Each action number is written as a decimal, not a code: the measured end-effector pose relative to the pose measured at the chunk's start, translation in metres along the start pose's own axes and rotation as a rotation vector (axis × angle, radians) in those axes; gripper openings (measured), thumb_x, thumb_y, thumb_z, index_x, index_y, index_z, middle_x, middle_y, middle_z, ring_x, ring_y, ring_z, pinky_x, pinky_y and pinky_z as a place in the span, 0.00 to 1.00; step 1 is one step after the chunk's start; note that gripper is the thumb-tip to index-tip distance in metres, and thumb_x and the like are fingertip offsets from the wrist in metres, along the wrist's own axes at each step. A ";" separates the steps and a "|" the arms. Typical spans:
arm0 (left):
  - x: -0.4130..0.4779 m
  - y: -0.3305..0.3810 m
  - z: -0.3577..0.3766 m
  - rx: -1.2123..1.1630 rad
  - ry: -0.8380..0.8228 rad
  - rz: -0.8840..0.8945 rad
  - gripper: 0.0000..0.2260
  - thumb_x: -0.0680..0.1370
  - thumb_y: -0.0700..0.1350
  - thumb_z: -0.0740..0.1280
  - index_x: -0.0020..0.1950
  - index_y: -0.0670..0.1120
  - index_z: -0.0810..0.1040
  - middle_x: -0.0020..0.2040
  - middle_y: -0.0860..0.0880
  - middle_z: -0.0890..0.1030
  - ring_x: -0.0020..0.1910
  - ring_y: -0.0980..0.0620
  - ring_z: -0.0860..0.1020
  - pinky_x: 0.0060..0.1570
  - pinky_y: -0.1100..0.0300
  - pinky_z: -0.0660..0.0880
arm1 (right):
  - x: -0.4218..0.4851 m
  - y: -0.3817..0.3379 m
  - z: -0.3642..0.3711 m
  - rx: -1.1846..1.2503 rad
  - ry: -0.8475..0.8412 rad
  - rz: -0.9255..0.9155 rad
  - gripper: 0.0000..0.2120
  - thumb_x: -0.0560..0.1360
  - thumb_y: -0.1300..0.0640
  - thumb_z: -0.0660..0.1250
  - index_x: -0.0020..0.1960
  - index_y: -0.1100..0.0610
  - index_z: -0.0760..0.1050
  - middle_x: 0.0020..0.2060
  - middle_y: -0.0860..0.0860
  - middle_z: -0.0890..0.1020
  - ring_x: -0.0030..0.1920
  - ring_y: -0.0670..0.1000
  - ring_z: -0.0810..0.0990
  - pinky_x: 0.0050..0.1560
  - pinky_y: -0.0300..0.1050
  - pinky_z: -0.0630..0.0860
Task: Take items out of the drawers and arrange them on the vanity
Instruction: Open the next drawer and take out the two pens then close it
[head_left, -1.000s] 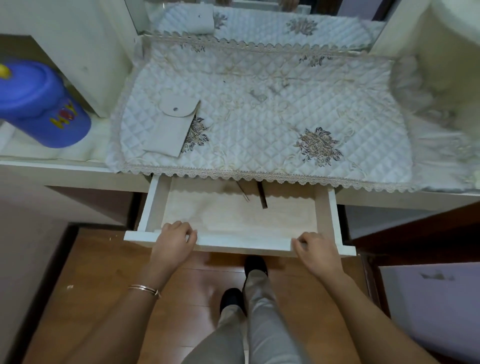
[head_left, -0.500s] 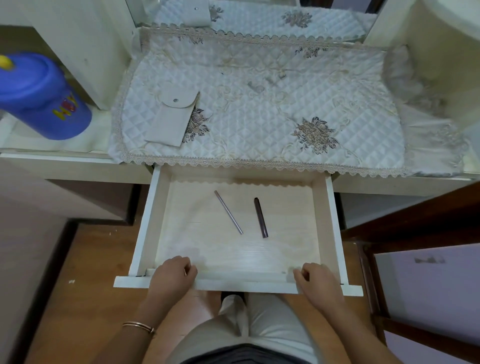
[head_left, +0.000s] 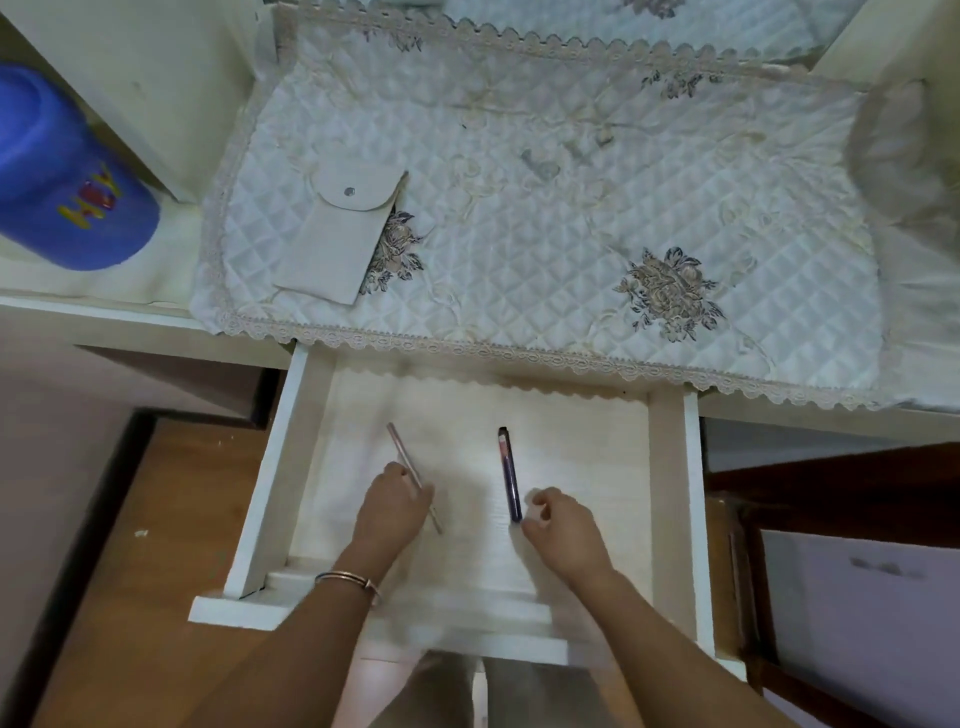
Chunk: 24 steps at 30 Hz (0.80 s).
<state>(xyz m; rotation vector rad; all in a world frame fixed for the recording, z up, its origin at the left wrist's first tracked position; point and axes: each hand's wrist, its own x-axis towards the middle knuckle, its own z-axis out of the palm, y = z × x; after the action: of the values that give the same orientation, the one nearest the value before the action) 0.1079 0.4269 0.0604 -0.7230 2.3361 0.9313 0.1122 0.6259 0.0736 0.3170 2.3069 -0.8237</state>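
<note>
Half a second ago both of your hands gripped the front edge of the white wooden drawer (head_left: 270, 483); now they have let go and reached inside it. The drawer stands pulled well out from under the vanity top, so the opening step looks done and the picking up has begun.

Your left hand (head_left: 392, 512) lies over the lower half of the thin pinkish-silver pencil-like stick (head_left: 402, 454), which lies slantwise on the drawer floor. The fingers curl over it and seem to be closing on it, but I cannot tell whether they have it gripped yet; the stick's tip pokes out below the hand.

Your right hand (head_left: 558, 522) sits just beside the lower end of the dark purple-black capped pen-like tube (head_left: 508, 475), thumb and forefinger drawn narrow toward it, touching or nearly so, holding nothing yet.

Both items remain in the drawer, so nothing from it has reached the cream quilted vanity cover with lace edging and flower embroidery (head_left: 571, 208). A pale grey fabric pouch with a snap flap (head_left: 337, 234) already lies on that cover at its left.

The only readable writing is "HOY" or "HEY" in yellow and red on the blue plastic container (head_left: 67, 171) at far left; blur leaves the middle letter unsure. The tube carries a small pale label, too small to read.
</note>
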 end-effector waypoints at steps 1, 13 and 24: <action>0.009 0.004 0.002 -0.015 0.015 -0.026 0.19 0.74 0.48 0.67 0.58 0.37 0.70 0.56 0.37 0.77 0.57 0.39 0.75 0.53 0.53 0.71 | 0.013 -0.009 0.003 0.019 0.003 0.014 0.15 0.72 0.58 0.65 0.58 0.59 0.72 0.54 0.57 0.79 0.56 0.56 0.76 0.54 0.45 0.71; 0.029 0.000 0.009 0.033 0.050 -0.063 0.07 0.74 0.37 0.62 0.51 0.39 0.70 0.50 0.38 0.79 0.51 0.39 0.76 0.47 0.53 0.72 | 0.065 -0.046 0.019 -0.106 -0.063 0.029 0.05 0.72 0.60 0.62 0.46 0.56 0.65 0.49 0.59 0.80 0.50 0.60 0.78 0.43 0.46 0.70; 0.007 0.075 -0.059 -0.068 0.186 0.493 0.09 0.72 0.38 0.66 0.51 0.46 0.78 0.39 0.53 0.75 0.35 0.60 0.73 0.42 0.62 0.72 | 0.030 -0.079 -0.057 0.118 0.182 -0.226 0.08 0.71 0.58 0.65 0.50 0.54 0.75 0.37 0.49 0.78 0.39 0.51 0.77 0.40 0.47 0.72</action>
<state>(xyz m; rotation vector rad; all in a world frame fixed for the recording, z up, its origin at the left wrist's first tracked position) 0.0389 0.4288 0.1268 -0.2621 2.7220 1.1955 0.0277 0.6014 0.1242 0.1905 2.5006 -1.0852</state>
